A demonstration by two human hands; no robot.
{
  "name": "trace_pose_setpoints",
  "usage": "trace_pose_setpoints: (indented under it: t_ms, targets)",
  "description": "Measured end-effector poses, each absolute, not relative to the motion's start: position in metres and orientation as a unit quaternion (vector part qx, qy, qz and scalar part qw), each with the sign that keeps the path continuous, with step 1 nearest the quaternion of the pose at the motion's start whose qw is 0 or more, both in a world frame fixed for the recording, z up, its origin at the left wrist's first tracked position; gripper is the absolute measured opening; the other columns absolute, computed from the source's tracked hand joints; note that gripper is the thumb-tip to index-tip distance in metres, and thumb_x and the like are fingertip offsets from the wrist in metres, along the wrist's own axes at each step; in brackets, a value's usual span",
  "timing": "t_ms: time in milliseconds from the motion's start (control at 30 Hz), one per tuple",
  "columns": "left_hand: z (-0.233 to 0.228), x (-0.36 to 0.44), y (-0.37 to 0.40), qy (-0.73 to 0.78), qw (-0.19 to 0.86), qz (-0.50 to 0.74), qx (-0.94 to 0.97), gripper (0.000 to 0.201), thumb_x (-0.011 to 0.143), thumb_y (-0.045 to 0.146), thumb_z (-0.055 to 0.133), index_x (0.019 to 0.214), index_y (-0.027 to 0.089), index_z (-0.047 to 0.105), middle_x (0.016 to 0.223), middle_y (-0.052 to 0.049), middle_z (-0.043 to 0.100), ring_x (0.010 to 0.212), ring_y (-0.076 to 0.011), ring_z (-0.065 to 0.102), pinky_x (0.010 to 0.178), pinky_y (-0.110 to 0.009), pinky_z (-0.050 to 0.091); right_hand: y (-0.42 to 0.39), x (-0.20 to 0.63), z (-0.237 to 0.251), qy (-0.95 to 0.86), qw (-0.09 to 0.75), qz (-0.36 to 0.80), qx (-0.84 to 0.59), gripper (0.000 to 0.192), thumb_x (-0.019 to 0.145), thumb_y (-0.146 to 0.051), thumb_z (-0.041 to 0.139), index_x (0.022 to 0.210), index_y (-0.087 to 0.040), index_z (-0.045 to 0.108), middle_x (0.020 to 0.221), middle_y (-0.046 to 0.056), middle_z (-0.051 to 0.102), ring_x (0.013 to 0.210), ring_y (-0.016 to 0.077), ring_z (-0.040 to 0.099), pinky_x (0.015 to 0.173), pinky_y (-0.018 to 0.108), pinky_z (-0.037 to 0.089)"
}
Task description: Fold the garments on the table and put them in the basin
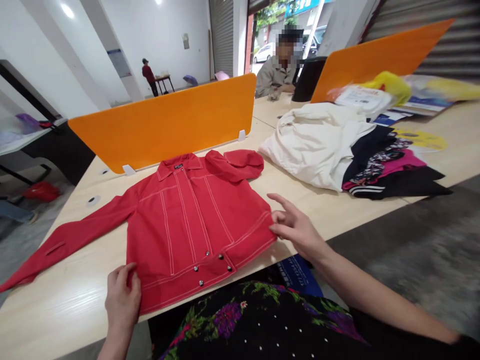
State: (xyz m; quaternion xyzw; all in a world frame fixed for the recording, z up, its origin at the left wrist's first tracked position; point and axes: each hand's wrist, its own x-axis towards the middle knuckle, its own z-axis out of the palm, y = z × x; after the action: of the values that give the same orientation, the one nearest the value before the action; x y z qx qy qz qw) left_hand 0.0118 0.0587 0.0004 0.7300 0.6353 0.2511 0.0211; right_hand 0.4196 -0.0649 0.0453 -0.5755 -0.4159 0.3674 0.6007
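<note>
A red jacket [195,220] with white stitching lies front side up across the wooden table, its collar away from me. One sleeve stretches out to the left; the other is folded near the shoulder at the upper right. At the lower left edge, by the hem, my left hand [123,295] is closed on the cloth with curled fingers. My right hand [296,227] pinches the hem's right corner between thumb and fingers, the index finger extended. Metal snap buttons show along the waistband.
Right of the jacket is a pile of clothes with a white garment [318,140] on top. Behind stands an orange divider [168,120]. A person [275,72] sits across the table [75,300]. Plastic packaging [363,100] lies at the far right.
</note>
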Motion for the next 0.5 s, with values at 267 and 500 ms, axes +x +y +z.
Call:
trace_pose_setpoints:
  t_ms: [267,500]
  targets:
    - [0.016,0.004,0.058,0.615,-0.131,0.173,0.758,0.047,0.092,0.044,0.033,0.111,0.013,0.063,0.123,-0.017,0.055,0.101,-0.0302,0.059,0.076,-0.042,0.051,-0.102,0.451,0.072,-0.591,0.291,0.226,-0.718,0.035,0.087,-0.045,0.05,0.098,-0.019,0.07,0.059,0.0,0.059,0.054,0.0148,0.053,0.055,0.027,0.043]
    - [0.009,0.033,0.088,0.458,-0.11,0.1,0.877,0.054,0.093,0.043,0.031,0.134,0.017,0.053,0.15,-0.014,0.038,0.14,-0.0342,0.028,0.107,-0.054,0.031,-0.001,0.449,0.026,-0.709,0.203,0.01,-0.675,0.046,0.093,-0.04,0.044,0.135,-0.024,0.052,0.142,0.01,0.048,0.13,0.0277,0.043,0.104,0.048,0.036]
